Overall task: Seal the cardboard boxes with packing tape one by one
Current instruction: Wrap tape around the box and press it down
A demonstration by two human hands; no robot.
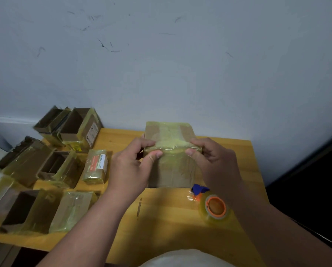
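A cardboard box (171,168) stands on the yellow wooden table (161,218), with a yellowish strip of tape running over its top and down its front. My left hand (130,166) grips the box's left upper edge, thumb on the front face. My right hand (213,160) grips the right upper edge, thumb pressing the tape at the front rim. A roll of clear tape with an orange core (215,207) lies on the table just right of the box, below my right wrist.
Several other cardboard boxes (51,164), some open and some wrapped in tape, crowd the table's left half. A small blue and orange item (199,190) lies beside the tape roll. A grey wall rises behind the table; dark space lies past its right edge.
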